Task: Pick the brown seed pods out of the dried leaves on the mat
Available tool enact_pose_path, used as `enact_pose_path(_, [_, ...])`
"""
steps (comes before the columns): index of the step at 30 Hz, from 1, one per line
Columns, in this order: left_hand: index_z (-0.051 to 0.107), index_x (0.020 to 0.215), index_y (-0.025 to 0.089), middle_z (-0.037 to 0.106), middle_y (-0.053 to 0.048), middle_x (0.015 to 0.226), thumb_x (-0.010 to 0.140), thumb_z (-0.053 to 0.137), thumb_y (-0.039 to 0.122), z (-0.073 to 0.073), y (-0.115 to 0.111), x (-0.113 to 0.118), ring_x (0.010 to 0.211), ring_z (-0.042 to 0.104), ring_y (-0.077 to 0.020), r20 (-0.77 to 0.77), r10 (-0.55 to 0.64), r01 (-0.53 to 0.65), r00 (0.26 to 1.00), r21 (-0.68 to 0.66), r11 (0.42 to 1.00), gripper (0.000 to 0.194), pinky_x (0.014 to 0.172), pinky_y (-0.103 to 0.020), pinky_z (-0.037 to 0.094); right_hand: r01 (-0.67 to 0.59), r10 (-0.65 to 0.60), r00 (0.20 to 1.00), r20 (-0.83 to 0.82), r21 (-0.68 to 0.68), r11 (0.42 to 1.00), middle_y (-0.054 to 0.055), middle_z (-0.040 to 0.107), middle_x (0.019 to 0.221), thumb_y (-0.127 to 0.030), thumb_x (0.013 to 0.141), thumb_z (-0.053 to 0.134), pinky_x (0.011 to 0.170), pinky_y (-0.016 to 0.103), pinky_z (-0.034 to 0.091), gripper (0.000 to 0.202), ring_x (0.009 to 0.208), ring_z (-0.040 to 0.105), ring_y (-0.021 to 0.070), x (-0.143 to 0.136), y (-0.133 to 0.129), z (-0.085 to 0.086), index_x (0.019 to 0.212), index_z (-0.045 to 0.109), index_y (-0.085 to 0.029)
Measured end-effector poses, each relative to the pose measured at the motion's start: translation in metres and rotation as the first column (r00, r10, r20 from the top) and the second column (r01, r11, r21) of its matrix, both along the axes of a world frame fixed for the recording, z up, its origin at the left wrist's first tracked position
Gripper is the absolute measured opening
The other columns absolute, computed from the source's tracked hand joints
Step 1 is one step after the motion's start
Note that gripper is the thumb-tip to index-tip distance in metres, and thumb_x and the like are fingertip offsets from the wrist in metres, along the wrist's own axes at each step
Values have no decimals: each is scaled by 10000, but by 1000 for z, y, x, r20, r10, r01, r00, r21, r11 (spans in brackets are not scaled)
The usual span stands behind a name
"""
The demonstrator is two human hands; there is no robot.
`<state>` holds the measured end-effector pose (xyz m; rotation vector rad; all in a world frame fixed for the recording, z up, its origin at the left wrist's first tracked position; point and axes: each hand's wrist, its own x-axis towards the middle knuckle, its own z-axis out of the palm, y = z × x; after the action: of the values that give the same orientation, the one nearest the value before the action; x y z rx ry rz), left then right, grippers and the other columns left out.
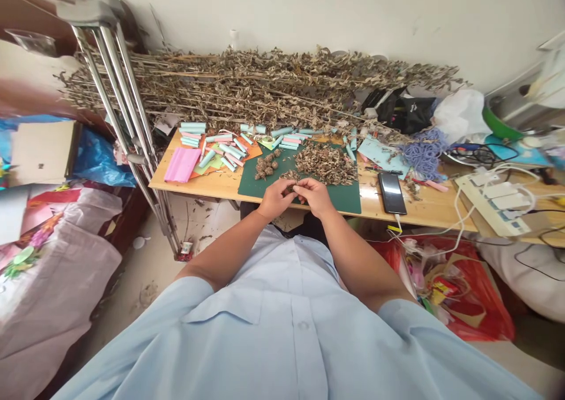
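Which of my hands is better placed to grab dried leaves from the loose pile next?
Probably your right hand: the loose pile lies just beyond it, while your left hand sits nearer the brown clumps.

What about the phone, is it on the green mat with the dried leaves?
No, the phone lies on the wooden tabletop, right of the green mat that bears the dried leaves.

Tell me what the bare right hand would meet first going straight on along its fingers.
Most likely the bare left hand: it touches or almost touches the right hand above the near edge of the dark-green rectangular mat. Anything pinched between them is too small to tell.
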<state>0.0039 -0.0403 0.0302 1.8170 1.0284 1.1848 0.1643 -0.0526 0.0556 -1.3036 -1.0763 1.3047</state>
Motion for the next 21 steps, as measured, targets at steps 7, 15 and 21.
enact_pose_path(7, [723,1018,180,683,-35,862,901,598,203,-6,4,0,708,630,-125,31,34,-31,999,-86,996,172,702,-268,507,10,-10,1000,29,8,1000,-42,584,545,-459,649,839,442,230,394,327,484,501,103,-4,0,-1,760,672,-200])
enact_pose_path(15, [725,963,181,695,-36,853,879,648,252,-7,4,-1,665,629,-125,4,17,-16,1000,-143,990,135,667,-264,502,144,-143,983,-113,0,990,-4,716,855,-443,631,822,416,222,370,476,515,529,88,-6,4,-5,1014,642,-225])
enact_pose_path(21, [712,917,182,677,-23,781,884,630,275,-5,6,-1,666,622,-134,9,37,-35,999,-201,979,129,636,-257,490,198,-199,974,-105,-13,980,-19,703,832,-400,630,798,422,215,358,484,514,517,83,-7,9,-7,1048,625,-229])
